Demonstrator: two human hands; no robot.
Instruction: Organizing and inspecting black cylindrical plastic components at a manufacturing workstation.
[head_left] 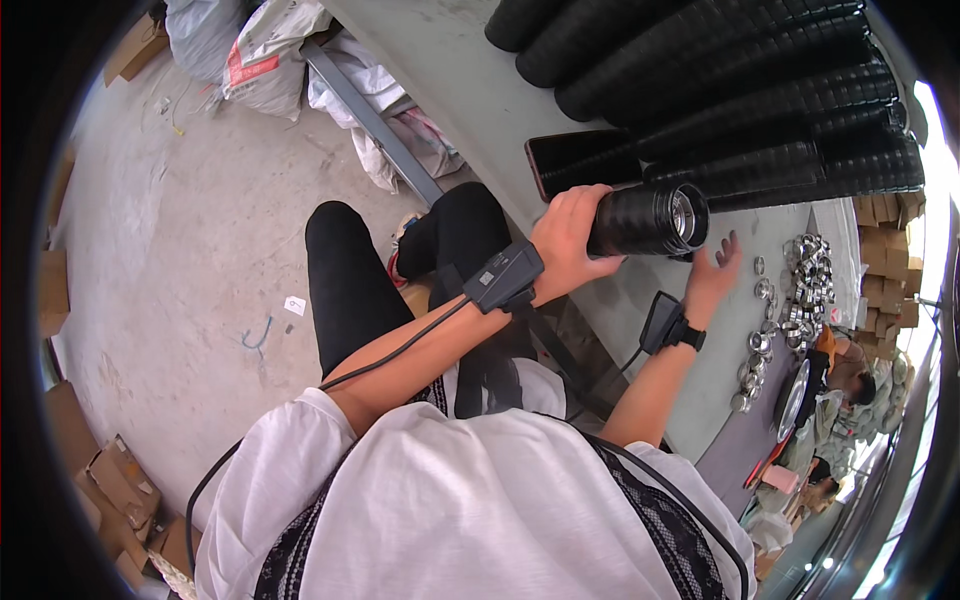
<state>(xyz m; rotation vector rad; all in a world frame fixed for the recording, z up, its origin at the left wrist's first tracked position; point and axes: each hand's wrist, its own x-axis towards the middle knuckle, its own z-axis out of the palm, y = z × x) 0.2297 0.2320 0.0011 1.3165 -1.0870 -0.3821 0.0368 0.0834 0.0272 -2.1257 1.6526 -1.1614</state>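
1. Our white shirt (470,500) fills the lower view, with cabled wrist units above it.
2. Our left hand (568,240) grips a black tube (648,220) over the edge of the grey table (470,90).
3. Our right hand (712,272) is open, fingers spread, just beside the tube's shiny end.
4. Stacked black tubes (760,100) lie on the table beyond the held tube.
5. Metal rings (805,285) lie on the table, right of our right hand.
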